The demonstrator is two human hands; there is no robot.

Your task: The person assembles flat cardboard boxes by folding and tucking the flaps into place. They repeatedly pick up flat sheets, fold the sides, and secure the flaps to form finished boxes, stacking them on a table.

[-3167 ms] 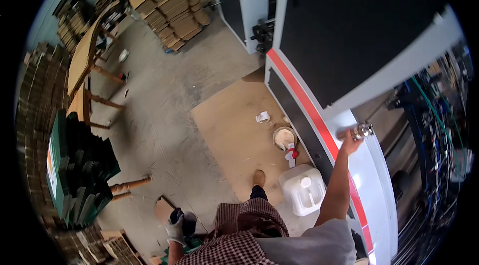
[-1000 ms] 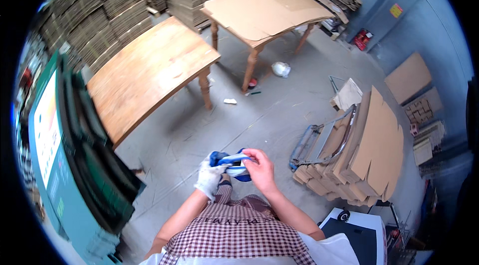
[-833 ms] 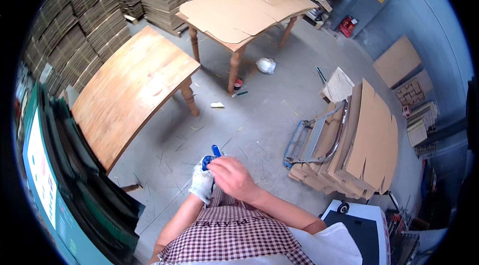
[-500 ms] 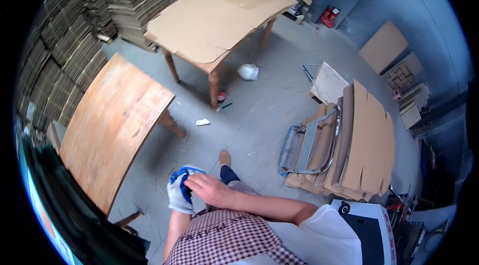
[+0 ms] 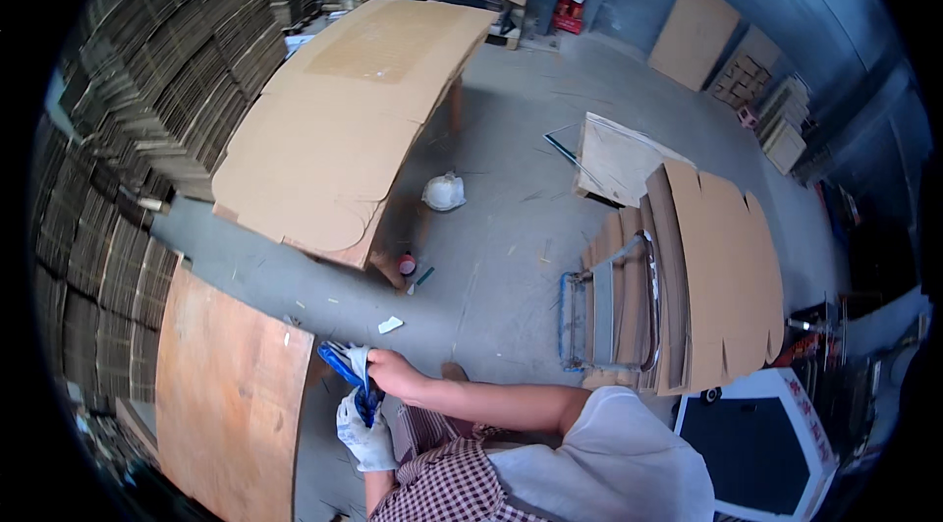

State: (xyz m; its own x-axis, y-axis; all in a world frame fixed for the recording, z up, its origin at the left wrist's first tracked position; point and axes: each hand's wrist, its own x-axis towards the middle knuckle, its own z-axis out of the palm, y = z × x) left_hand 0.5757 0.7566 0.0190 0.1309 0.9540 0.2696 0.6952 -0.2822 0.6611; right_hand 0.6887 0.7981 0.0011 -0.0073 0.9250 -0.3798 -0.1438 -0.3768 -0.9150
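My left hand (image 5: pixel 363 439) wears a white work glove with a blue coating. Its fingers are bunched up against a second blue-and-white work glove (image 5: pixel 342 361). My bare right hand (image 5: pixel 393 375) reaches across from the right and is closed on that second glove at its whitish part. The blue part of the loose glove sticks out to the left, past my right fingertips. Both hands are close together in front of my checked apron (image 5: pixel 457 478), beside the corner of the low wooden table. My left fingertips are partly hidden by the folds.
A bare wooden table (image 5: pixel 231 384) stands at left; behind it, another table is covered by a cardboard sheet (image 5: pixel 314 149). Stacked cardboard (image 5: pixel 167 80) lines the left wall. At right, cardboard sheets (image 5: pixel 722 276) lean by a metal-framed trolley (image 5: pixel 601 311). A white bag (image 5: pixel 444 192) lies on the floor.
The view has shifted, with the tables now lower and further left. My hands have parted slightly, and the loose glove now sticks out upward and left from my right fingers.
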